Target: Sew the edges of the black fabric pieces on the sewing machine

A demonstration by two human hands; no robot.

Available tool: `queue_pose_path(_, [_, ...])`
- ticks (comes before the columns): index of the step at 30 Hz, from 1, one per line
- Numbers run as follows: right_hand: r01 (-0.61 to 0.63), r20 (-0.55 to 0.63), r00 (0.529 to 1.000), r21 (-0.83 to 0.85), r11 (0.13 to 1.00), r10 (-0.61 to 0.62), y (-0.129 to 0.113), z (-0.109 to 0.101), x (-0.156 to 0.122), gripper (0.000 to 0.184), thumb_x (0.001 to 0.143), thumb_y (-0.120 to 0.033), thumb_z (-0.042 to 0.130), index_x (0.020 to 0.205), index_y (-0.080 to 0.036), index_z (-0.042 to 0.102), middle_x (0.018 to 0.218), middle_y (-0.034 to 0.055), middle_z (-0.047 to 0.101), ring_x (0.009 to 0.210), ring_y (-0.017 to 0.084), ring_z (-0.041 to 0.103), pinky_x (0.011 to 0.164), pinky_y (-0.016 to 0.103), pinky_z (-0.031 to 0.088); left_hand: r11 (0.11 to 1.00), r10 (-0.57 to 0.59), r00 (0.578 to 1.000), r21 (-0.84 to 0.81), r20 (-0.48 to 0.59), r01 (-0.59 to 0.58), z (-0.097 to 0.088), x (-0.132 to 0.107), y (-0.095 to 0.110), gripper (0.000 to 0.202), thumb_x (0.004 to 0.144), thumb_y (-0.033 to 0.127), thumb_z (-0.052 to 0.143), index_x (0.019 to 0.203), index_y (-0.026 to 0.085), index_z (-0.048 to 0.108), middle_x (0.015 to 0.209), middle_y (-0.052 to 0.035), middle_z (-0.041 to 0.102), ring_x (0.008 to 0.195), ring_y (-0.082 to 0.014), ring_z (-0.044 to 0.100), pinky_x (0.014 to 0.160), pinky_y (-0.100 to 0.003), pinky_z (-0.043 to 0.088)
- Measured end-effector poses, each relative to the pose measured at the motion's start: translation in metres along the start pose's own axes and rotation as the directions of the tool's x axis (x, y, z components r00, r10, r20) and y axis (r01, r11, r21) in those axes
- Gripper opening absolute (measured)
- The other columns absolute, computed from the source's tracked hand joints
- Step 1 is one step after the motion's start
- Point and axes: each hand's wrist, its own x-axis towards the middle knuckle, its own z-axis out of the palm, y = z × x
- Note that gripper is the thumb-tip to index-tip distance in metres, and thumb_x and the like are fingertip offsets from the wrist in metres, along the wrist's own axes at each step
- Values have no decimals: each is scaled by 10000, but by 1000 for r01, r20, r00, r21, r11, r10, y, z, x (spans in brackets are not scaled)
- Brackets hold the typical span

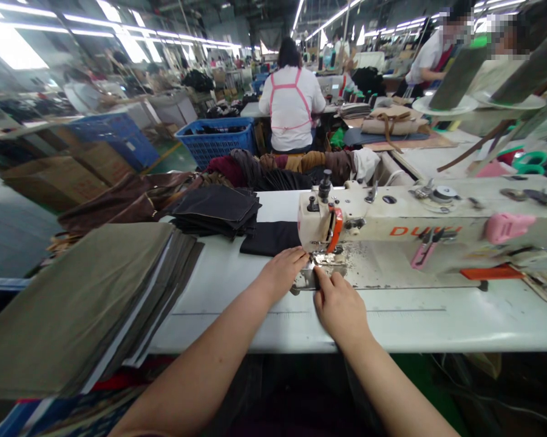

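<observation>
A white sewing machine (419,227) stands on the white table (428,321), its needle head (316,227) at the left end. My left hand (283,271) rests just left of the needle, fingertips at the metal plate (321,273) under the presser foot. My right hand (339,303) lies in front of the plate, its fingers pointing at the needle area. Whether either hand pinches anything is hidden by the fingers. A black fabric piece (271,238) lies flat behind the left hand.
A thick stack of olive and grey fabric (77,303) fills the table's left side. Dark fabric pieces (216,209) and brown material (122,203) pile behind it. A person in a white shirt (292,103) sits ahead near a blue crate (216,141). Thread cones (455,79) stand right.
</observation>
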Motion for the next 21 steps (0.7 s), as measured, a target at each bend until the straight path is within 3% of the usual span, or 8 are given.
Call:
queue_pose_path(7, [0, -8, 1000, -12, 1000, 0, 0, 1, -1, 527, 949, -237, 476, 1475, -229, 494, 1000, 76, 594, 855, 206, 582, 764, 315, 426, 999, -31, 998, -9, -53, 30, 6, -3, -4, 415, 978, 136, 493, 1383, 176, 571, 1440, -104, 592, 1366, -224, 508, 1172, -415, 390])
queue_pose_path(9, [-2, -10, 1000, -10, 1000, 2, 0, 0, -1, 525, 951, -238, 472, 1475, -228, 494, 1002, 76, 597, 865, 207, 583, 771, 315, 427, 992, -121, 988, 11, -100, 123, 7, -4, -7, 416, 982, 133, 469, 1380, 190, 574, 1445, -109, 586, 1362, -240, 508, 1169, -459, 379])
queue_pose_path(14, [7, -21, 1000, 4, 1000, -7, 1, -1, -3, 511, 951, -225, 460, 1458, -202, 513, 1008, 83, 603, 881, 209, 582, 795, 317, 429, 928, -356, 908, 27, -222, 371, 8, -9, -25, 480, 975, 101, 390, 1406, 218, 566, 1444, -135, 587, 1364, -283, 511, 1146, -553, 367])
queue_pose_path(21, [8, -32, 999, 0, 1000, -8, 1, 0, -4, 506, 952, -230, 464, 1455, -200, 509, 1016, 78, 606, 884, 209, 583, 797, 317, 424, 928, -368, 916, 3, -159, 373, 5, -16, -33, 620, 912, 35, 368, 1438, 312, 544, 1515, -76, 534, 1426, -284, 454, 1138, -613, 358])
